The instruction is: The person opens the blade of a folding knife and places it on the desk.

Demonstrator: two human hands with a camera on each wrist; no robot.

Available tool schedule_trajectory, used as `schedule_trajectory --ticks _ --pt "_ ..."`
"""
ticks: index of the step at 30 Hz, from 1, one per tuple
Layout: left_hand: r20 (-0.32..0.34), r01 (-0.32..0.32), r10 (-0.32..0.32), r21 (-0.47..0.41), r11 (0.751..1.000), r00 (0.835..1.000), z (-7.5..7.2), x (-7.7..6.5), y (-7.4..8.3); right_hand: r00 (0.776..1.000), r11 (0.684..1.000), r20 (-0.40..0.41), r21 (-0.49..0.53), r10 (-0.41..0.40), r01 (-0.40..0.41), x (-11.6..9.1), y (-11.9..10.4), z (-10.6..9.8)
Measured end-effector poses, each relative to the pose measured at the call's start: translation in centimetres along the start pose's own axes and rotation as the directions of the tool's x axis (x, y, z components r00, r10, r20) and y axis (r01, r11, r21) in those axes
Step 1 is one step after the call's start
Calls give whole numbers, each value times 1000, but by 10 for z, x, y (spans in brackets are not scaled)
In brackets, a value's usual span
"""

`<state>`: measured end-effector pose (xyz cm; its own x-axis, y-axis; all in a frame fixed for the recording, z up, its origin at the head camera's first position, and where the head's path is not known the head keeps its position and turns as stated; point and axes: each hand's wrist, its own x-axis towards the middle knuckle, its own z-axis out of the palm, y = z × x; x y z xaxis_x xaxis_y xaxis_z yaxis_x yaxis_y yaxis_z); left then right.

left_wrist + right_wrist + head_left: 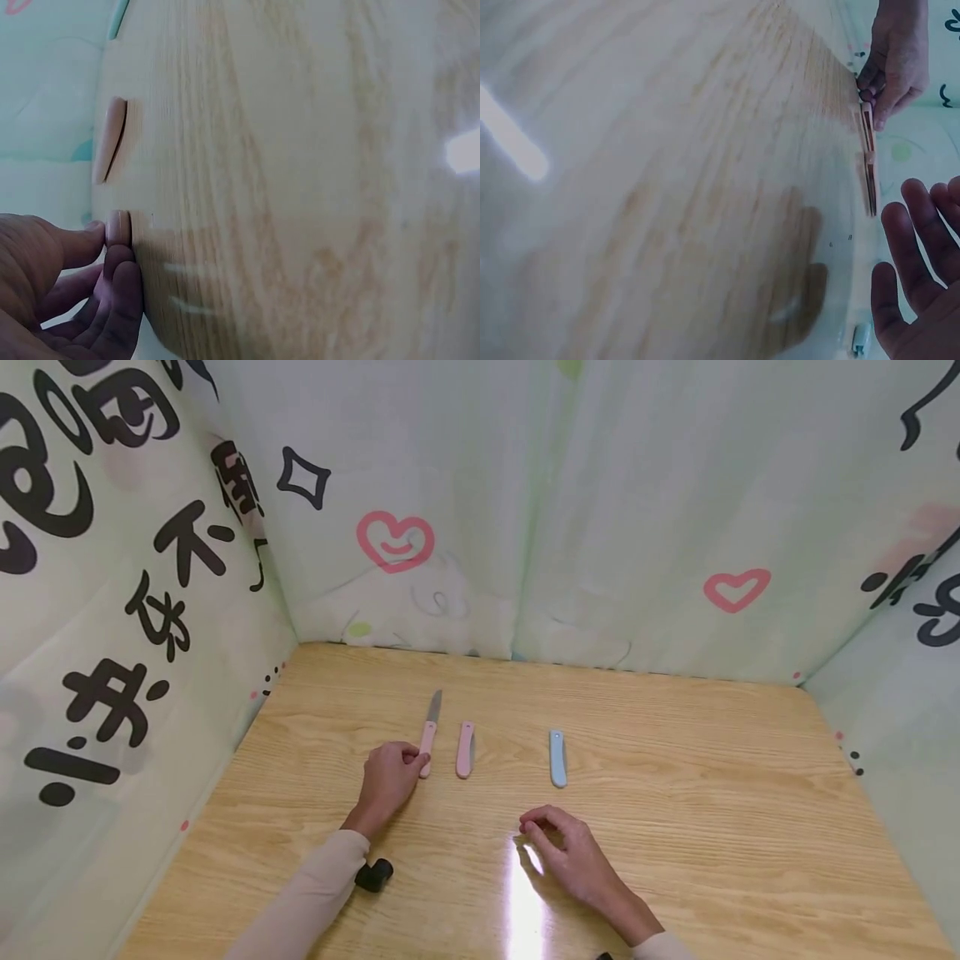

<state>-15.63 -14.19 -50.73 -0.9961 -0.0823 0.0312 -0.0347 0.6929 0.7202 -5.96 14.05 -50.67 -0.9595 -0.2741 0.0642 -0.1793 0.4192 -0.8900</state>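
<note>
Head view: left hand (388, 781) has its grip pinched on the handle (429, 740) of the unfolded pink knife (431, 727), blade (435, 707) pointing away, on or just above the desk (712, 793). Folded pink knife (464, 750) sits just right, folded blue knife (557, 758) further over. Right hand (572, 853) is loose, holding nothing. I'd guess the step is positioning the unfolded one; next move calls for fingers clear of steel imo.

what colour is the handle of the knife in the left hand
Pink; the handle shows best in the head view.
</note>
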Motion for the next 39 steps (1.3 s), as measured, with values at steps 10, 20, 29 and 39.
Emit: schedule_trajectory --ticks 10,20,29,39 --pt "17 25 -25 23 999 1000 0 3 2 994 1000 107 -18 -14 16 1 3 -9" --pt "53 -29 24 95 995 998 0 3 2 986 999 168 39 -16 9 0 2 -13" --pt "243 -516 455 388 764 857 -1 1 25 983 999 183 49 6 -15 -1 -1 -12" --pt "610 -532 273 294 794 744 3 31 42 961 995 275 97 -7 -20 -3 0 1"
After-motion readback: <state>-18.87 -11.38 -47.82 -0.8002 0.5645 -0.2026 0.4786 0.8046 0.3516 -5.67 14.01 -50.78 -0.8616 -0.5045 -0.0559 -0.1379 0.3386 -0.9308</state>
